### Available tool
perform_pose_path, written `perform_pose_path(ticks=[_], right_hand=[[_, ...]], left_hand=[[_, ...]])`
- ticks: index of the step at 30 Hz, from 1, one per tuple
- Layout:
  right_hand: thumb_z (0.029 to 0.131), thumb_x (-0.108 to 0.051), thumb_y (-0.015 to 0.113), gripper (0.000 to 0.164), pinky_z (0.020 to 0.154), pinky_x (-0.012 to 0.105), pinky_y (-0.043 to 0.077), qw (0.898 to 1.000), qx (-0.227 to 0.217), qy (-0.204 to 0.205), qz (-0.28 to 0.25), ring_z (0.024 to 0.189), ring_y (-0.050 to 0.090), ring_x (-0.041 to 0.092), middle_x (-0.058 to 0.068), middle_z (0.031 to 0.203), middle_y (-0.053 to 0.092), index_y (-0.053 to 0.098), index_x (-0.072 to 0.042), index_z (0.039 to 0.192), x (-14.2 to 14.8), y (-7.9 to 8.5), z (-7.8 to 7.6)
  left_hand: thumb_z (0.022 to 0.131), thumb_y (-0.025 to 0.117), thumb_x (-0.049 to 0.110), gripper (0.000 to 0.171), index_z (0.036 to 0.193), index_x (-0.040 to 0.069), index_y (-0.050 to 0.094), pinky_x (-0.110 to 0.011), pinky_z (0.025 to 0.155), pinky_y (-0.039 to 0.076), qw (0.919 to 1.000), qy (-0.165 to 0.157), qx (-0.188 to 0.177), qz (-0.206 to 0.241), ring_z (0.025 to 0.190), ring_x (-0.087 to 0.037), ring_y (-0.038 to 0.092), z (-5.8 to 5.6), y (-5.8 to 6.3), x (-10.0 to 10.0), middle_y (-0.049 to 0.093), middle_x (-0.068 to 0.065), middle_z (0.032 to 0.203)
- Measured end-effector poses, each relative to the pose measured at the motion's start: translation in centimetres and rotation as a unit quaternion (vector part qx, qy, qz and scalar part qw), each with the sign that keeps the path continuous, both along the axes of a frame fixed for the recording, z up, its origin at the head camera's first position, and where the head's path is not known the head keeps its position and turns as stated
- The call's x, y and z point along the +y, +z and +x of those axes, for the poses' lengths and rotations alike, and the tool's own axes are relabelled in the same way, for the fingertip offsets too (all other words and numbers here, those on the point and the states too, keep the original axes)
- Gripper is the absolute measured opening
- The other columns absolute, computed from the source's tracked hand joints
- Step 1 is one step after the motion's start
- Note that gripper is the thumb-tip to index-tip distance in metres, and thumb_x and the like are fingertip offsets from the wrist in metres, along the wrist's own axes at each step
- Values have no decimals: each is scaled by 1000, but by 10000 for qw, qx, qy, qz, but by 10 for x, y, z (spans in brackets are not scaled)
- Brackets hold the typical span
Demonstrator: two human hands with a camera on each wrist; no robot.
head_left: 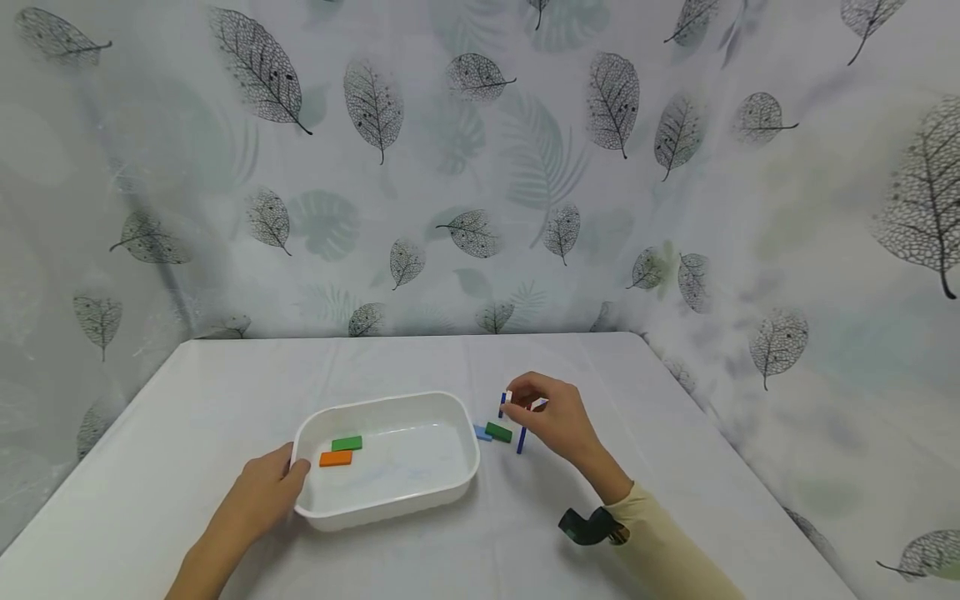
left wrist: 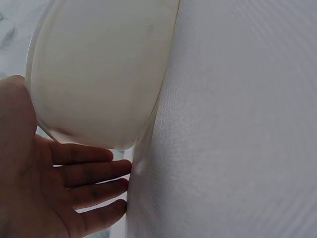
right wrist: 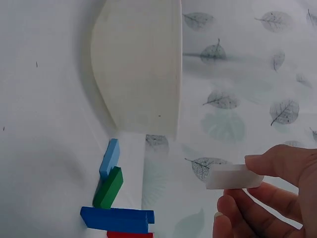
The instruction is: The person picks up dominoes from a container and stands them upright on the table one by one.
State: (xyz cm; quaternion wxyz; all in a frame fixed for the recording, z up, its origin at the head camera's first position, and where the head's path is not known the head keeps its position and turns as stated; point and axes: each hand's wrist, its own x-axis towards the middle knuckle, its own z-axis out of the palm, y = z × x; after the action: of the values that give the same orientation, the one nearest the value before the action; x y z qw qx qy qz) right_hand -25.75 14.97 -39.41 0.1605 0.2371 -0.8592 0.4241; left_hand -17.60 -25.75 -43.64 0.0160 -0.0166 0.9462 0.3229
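My left hand (head_left: 262,490) holds the left end of a white plastic tub (head_left: 386,507), its thumb over the rim and its fingers along the outer wall. A green block (head_left: 347,443) and an orange block (head_left: 335,458) lie inside the tub. Right of the tub, my right hand (head_left: 553,414) pinches a small white block (right wrist: 232,177) between thumb and fingers, raised above the table. Below that hand lie a light blue block (right wrist: 110,158), a dark green block (right wrist: 108,188), dark blue blocks (right wrist: 115,219) and a red block (right wrist: 130,235), partly cut off in the right wrist view.
A white cloth covers the table (head_left: 225,392). Leaf-patterned sheets (head_left: 465,167) hang behind it and along both sides. A black strap piece (head_left: 587,527) sticks out from the right sleeve (head_left: 660,546).
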Motion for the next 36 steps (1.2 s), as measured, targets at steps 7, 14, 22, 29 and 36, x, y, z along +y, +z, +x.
perform_pose_path(ticks=[7,14,22,29,36], right_hand=[[87,-12,86,20,69,33,59,9998,-96,-130,-70,82,69,10,-10,89,73,75,-15,103,13,-5,2],[87,-11,85,19,71,33,60,9993,-176,-321,6,82,69,12,-9,88,72,75,-13,103,25,-13,1],[85,-9,86,20,74,34,58,9979,-299,-566,75,81,69,14,-7,86,73,74,-12,101,38,-29,-5],[87,-7,85,19,75,36,56,9964,-576,-594,172,81,69,15,-6,86,72,72,-7,100,42,-39,-8],[88,-10,84,18,76,37,55,9943,-792,-653,292,83,68,15,-6,88,72,71,-10,100,44,-46,-9]], left_hand=[[107,43,22,50,142,-15,49,-40,67,54,10000,-20,39,-17,86,-27,60,0,0,0,66,-30,126],[107,43,21,51,141,-16,49,-39,65,53,10000,-9,68,-27,85,-27,59,-1,1,1,66,-30,125],[107,44,21,50,141,-15,49,-42,68,55,9999,-55,112,-33,86,-28,60,1,2,0,65,-32,127],[107,44,21,50,140,-16,49,-44,69,57,9999,-40,122,-17,87,-28,62,2,1,0,65,-32,126],[107,43,21,48,139,-15,51,-38,64,52,10000,-34,36,51,83,-27,59,2,2,0,69,-26,118]])
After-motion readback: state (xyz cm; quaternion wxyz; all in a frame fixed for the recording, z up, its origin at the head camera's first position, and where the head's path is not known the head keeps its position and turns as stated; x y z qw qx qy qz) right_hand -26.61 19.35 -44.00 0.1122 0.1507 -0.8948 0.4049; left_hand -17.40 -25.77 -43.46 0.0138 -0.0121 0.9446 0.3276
